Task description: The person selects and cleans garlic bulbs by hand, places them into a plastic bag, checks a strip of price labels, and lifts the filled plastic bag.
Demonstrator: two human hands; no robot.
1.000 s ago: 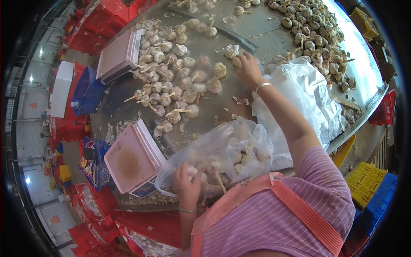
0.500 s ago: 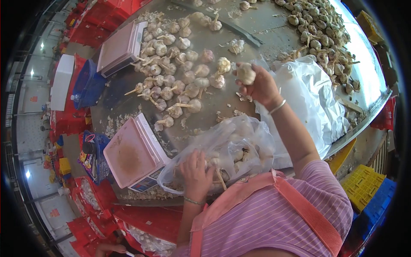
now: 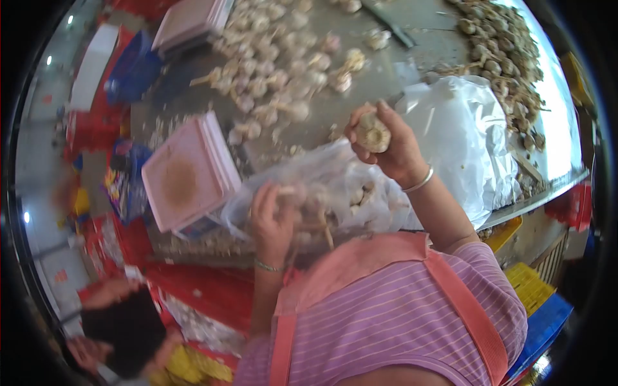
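Note:
A garlic bulb point(image 3: 373, 133) is gripped in my right hand point(image 3: 400, 145), its round root end showing between thumb and fingers. This hand is raised just above the far edge of a clear plastic bag point(image 3: 380, 183) with garlic bulbs inside. My left hand point(image 3: 273, 222) is at the left part of that bag, by its mouth. Motion smears its fingers, and I cannot make out whether they grip the film or a bulb. Beyond the bag, loose garlic bulbs with short stems point(image 3: 277, 77) are heaped on the metal table point(image 3: 393, 71).
A pink-topped scale point(image 3: 187, 174) stands left of the bag, another scale point(image 3: 190, 22) farther back. White plastic bags point(image 3: 454, 141) lie at right, before a big garlic pile point(image 3: 508, 64). Blue and yellow crates point(image 3: 531, 286) stand lower right. Another person's head point(image 3: 122, 331) shows lower left.
My right hand has turned the garlic bulb and drawn it nearer the bag. My left hand has shifted along the bag's edge. The view has tilted, and a person's head has appeared lower left.

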